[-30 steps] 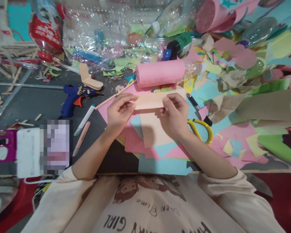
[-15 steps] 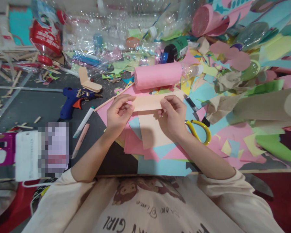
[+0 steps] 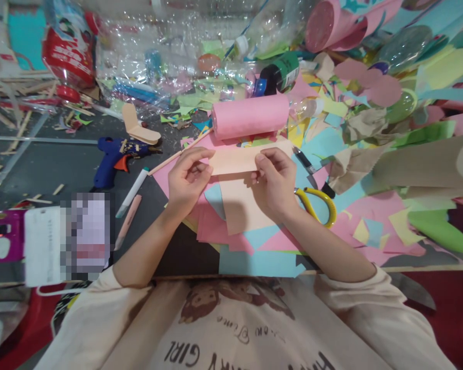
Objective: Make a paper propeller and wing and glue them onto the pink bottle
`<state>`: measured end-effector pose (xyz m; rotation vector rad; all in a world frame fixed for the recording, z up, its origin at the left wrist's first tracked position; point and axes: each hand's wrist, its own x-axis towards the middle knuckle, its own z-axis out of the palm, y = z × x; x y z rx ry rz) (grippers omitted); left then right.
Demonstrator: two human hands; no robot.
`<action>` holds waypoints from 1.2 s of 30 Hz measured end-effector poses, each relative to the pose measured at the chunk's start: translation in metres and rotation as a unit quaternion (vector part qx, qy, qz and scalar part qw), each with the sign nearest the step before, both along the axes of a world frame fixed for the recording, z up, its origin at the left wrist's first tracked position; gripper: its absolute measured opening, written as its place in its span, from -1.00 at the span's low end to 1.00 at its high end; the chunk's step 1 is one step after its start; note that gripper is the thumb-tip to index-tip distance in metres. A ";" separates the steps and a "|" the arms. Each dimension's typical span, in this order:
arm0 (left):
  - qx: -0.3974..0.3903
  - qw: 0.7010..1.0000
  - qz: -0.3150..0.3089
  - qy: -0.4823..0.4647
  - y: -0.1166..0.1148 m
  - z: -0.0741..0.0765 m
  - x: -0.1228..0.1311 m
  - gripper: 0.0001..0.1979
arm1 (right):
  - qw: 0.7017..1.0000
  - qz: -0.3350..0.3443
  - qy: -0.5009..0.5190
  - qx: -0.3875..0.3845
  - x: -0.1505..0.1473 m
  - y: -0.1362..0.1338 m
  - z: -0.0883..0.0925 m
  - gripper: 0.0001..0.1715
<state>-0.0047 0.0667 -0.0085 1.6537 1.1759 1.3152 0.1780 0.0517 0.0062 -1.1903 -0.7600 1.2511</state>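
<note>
Between my two hands a strip of peach paper (image 3: 234, 160) is stretched out sideways, above a pile of coloured paper. My left hand (image 3: 191, 177) pinches its left end between thumb and fingers. At the other end, my right hand (image 3: 274, 177) grips the strip the same way. A larger peach sheet (image 3: 239, 205) lies beneath the strip, on pink and blue sheets. Just beyond my hands rests a bottle wrapped in pink paper (image 3: 250, 117). Yellow-handled scissors (image 3: 334, 208) are by my right wrist, their blades mostly hidden. A black pen (image 3: 304, 160) lies close to my right fingers.
On the left are a blue glue gun (image 3: 110, 159), a folded peach paper piece (image 3: 139, 128), a white marker (image 3: 133, 192) and a pink marker (image 3: 128, 221). Plastic bottles and scraps crowd the back, including a red-labelled bottle (image 3: 70, 54). Crumpled brown paper (image 3: 351, 159) lies right.
Both hands keep their hold on the peach strip, which stays almost in place. The whole view has shifted very slightly.
</note>
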 end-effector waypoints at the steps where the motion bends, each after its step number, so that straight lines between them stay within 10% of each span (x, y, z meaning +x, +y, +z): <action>1: 0.001 1.000 0.000 -0.001 0.000 0.000 0.000 -0.79 | 1.000 -0.002 0.003 0.001 0.000 0.000 0.000 -0.71; 27: 0.070 0.995 -0.015 -0.075 0.003 -0.019 0.003 -0.51 | 0.998 0.038 0.034 -0.026 0.000 0.002 0.000 -0.64; 36: -0.013 0.995 -0.078 -0.056 0.000 -0.003 0.004 -0.79 | 0.999 0.038 0.002 -0.009 0.000 0.002 -0.001 -0.52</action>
